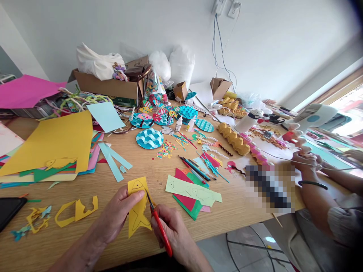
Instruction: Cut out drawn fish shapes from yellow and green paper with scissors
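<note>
My left hand (117,211) pinches a strip of yellow paper (138,221) by its left edge, thumb on top. A fish outline is drawn on the strip, its head up and its tail towards me. In my right hand (171,226) are red-handled scissors (162,230). Their blades meet the strip's right edge beside the fish's body, where a thin sliver of paper stands away. Right of my hands, a pale green strip (198,190) with more fish drawings lies over red and green paper. Yellow offcuts (75,211) rest on the table to the left.
Coloured sheets, topped by a large yellow one (56,139), are piled at left. Pencils (194,170), blue paper discs (149,138), glue bottles (178,124) and egg-carton strips (233,139) spread across the middle. A co-worker's hands (304,160) are at the right edge.
</note>
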`<state>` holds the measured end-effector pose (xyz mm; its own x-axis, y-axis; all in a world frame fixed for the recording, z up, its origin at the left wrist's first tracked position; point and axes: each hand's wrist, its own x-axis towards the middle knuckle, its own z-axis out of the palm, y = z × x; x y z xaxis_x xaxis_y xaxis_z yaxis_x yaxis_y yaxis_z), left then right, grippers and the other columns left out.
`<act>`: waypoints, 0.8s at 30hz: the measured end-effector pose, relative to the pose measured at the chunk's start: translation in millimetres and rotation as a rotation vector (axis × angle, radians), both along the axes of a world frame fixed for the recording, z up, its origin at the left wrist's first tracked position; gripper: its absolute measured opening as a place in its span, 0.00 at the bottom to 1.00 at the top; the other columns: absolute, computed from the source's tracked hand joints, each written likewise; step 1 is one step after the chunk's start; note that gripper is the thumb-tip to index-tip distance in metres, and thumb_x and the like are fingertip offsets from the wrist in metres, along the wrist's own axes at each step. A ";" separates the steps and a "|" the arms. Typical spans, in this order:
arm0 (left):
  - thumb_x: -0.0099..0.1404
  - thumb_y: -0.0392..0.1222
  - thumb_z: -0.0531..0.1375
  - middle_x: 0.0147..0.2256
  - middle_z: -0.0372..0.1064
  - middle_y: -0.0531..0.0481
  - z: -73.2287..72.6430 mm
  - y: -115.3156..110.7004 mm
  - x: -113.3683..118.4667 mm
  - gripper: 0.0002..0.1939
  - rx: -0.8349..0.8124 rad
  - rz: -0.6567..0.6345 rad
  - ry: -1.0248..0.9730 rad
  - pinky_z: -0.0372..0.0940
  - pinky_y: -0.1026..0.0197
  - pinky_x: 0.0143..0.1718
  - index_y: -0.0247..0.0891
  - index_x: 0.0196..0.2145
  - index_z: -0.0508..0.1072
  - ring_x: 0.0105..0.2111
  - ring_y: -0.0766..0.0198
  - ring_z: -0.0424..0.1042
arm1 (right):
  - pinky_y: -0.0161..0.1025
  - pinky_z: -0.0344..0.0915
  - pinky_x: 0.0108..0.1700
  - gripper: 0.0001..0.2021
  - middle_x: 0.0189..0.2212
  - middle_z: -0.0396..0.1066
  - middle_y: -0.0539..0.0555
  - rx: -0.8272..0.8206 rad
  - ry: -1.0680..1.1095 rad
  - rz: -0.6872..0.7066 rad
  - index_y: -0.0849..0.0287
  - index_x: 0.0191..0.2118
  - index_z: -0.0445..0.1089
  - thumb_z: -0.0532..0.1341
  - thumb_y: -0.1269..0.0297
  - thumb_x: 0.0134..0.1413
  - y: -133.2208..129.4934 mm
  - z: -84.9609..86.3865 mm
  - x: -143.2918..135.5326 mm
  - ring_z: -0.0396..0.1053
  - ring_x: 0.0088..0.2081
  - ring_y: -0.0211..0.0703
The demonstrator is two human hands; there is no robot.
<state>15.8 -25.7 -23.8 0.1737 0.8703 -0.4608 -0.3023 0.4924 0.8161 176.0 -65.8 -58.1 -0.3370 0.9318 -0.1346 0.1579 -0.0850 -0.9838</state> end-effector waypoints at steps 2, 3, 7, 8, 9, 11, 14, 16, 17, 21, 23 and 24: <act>0.48 0.43 0.69 0.15 0.68 0.60 0.2 -0.5 -0.5 0.09 0.006 -0.008 0.021 0.58 0.68 0.20 0.39 0.19 0.73 0.19 0.69 0.62 | 0.32 0.48 0.24 0.24 0.20 0.53 0.46 0.006 0.003 0.000 0.58 0.23 0.56 0.52 0.43 0.62 -0.1 0.7 0.3 0.51 0.24 0.35; 0.48 0.44 0.69 0.15 0.68 0.60 0.3 -0.7 -0.6 0.10 0.006 -0.005 0.031 0.58 0.68 0.20 0.39 0.19 0.73 0.19 0.69 0.62 | 0.32 0.48 0.24 0.25 0.20 0.54 0.46 0.010 0.003 0.001 0.58 0.23 0.56 0.52 0.43 0.62 -0.1 1.3 0.4 0.51 0.24 0.35; 0.48 0.45 0.69 0.18 0.70 0.59 -0.7 -0.4 -0.4 0.09 -0.001 0.063 0.058 0.61 0.67 0.23 0.38 0.23 0.75 0.22 0.67 0.65 | 0.33 0.47 0.24 0.26 0.19 0.53 0.46 0.025 0.008 -0.005 0.58 0.23 0.55 0.51 0.41 0.62 0.3 3.4 -0.4 0.50 0.24 0.35; 0.48 0.45 0.69 0.19 0.71 0.59 -1.3 -0.1 -0.4 0.09 -0.001 0.077 0.063 0.61 0.67 0.24 0.38 0.24 0.76 0.22 0.67 0.65 | 0.33 0.47 0.24 0.26 0.19 0.53 0.46 0.027 0.009 -0.005 0.58 0.23 0.56 0.51 0.41 0.62 0.4 3.5 -0.7 0.50 0.24 0.35; 0.48 0.45 0.69 0.19 0.72 0.59 -2.0 0.2 -0.4 0.09 -0.001 0.083 0.067 0.62 0.67 0.24 0.38 0.24 0.76 0.23 0.67 0.66 | 0.33 0.47 0.24 0.26 0.19 0.52 0.46 0.027 0.011 -0.008 0.58 0.22 0.56 0.51 0.41 0.61 0.4 3.4 -1.1 0.50 0.24 0.35; 0.47 0.45 0.69 0.19 0.71 0.59 -3.0 0.6 -0.3 0.09 0.002 0.078 0.074 0.62 0.68 0.24 0.38 0.23 0.76 0.22 0.67 0.65 | 0.33 0.47 0.24 0.26 0.19 0.52 0.46 0.023 0.016 -0.011 0.58 0.22 0.56 0.52 0.41 0.61 0.4 2.6 -1.8 0.49 0.24 0.35; 0.47 0.45 0.69 0.18 0.71 0.59 -2.9 0.8 0.2 0.09 0.004 0.046 0.066 0.62 0.68 0.24 0.38 0.22 0.75 0.22 0.67 0.65 | 0.33 0.46 0.23 0.25 0.19 0.52 0.46 0.004 0.022 -0.013 0.58 0.22 0.56 0.53 0.42 0.61 0.3 1.0 -2.3 0.49 0.23 0.34; 0.47 0.44 0.69 0.18 0.71 0.60 -2.0 0.7 0.6 0.09 -0.001 0.034 0.059 0.62 0.68 0.24 0.38 0.21 0.74 0.22 0.68 0.65 | 0.33 0.46 0.23 0.25 0.18 0.53 0.46 0.003 0.023 -0.012 0.58 0.22 0.57 0.53 0.42 0.61 0.1 0.2 -2.2 0.49 0.23 0.35; 0.46 0.44 0.69 0.18 0.71 0.60 -1.6 0.6 0.7 0.09 -0.005 0.034 0.056 0.62 0.68 0.23 0.38 0.21 0.74 0.22 0.68 0.65 | 0.33 0.46 0.23 0.25 0.18 0.53 0.46 0.006 0.022 -0.014 0.58 0.23 0.57 0.53 0.42 0.61 -0.1 0.0 -2.1 0.49 0.23 0.35; 0.46 0.44 0.69 0.18 0.71 0.60 -0.8 0.2 1.1 0.09 -0.012 0.039 0.050 0.62 0.68 0.23 0.38 0.22 0.74 0.22 0.68 0.65 | 0.33 0.47 0.24 0.25 0.19 0.53 0.46 0.029 0.025 -0.023 0.58 0.23 0.56 0.52 0.42 0.61 -1.0 0.3 -1.6 0.50 0.24 0.35; 0.46 0.44 0.69 0.17 0.69 0.60 -1.2 -0.2 0.9 0.10 -0.015 0.040 0.055 0.61 0.69 0.22 0.39 0.21 0.73 0.21 0.69 0.64 | 0.33 0.47 0.24 0.25 0.19 0.53 0.46 0.037 0.024 -0.023 0.58 0.22 0.56 0.52 0.43 0.62 -1.5 1.0 -1.5 0.50 0.24 0.35; 0.46 0.44 0.69 0.16 0.69 0.61 -1.5 -0.4 0.8 0.10 -0.019 0.040 0.059 0.60 0.69 0.21 0.39 0.20 0.73 0.20 0.69 0.63 | 0.33 0.47 0.25 0.25 0.19 0.53 0.46 0.038 0.022 -0.021 0.58 0.22 0.55 0.52 0.44 0.62 -1.8 1.2 -1.6 0.50 0.24 0.35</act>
<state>16.5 -26.1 -25.4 0.1110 0.8671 -0.4856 -0.2737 0.4964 0.8238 174.4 -67.5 -56.9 -0.3201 0.9429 -0.0915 0.1349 -0.0502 -0.9896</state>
